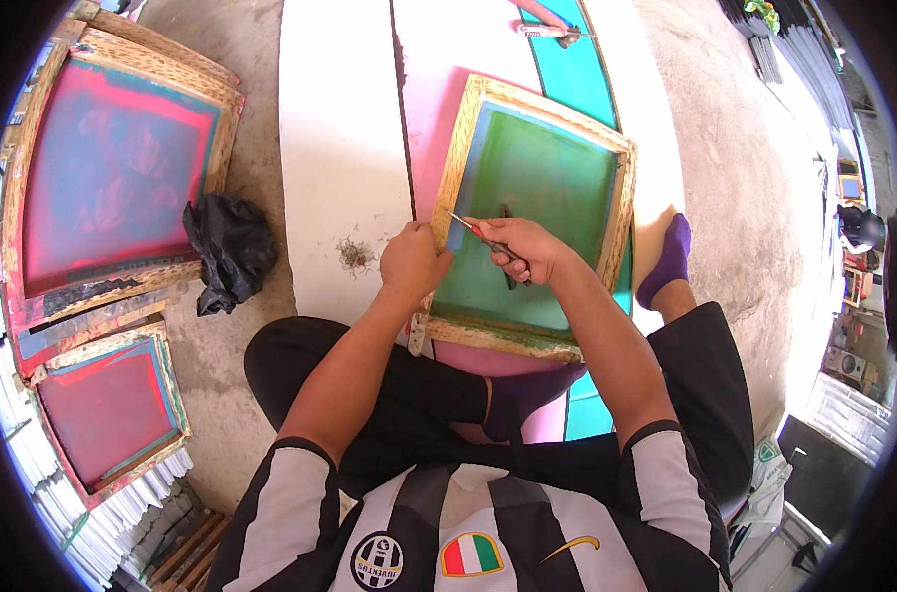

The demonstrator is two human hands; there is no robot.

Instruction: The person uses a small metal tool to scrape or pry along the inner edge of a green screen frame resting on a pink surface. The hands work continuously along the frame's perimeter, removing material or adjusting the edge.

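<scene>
closed firmly around a slim tool [488, 242] with red and dark handles, in the right grip [516, 249]. pointing its bare metal tip up and leftward, over the left bar of a wooden frame [557, 113]; cannot tell whether touching the wood or just above it. curled narrow at the same bar, in the left grip [415, 260], lower than the tool's tip; cannot tell whether pinching anything small there. stretched across the frame, beneath the right grip, with green mesh [532, 168] edged in blue. lying at a slant over the pink and teal boards of the tabletop [335, 118], with the frame in front of the body and between the legs.

sitting with one leg folded, showing a dark purple sock [532, 397] just below the frame; reaching out to the right with the other foot, in a brighter purple sock [669, 259]. scattered on the white board, left of the left grip, in a small heap of dark scraps [355, 254]. resting at the far end, well apart from both grips, among hand tools [565, 36]. farther left, beyond the tabletop, past a crumpled black bag [233, 247], to a large pink-meshed frame [118, 178] and, nearer the body, a smaller red-meshed frame [108, 409].
</scene>
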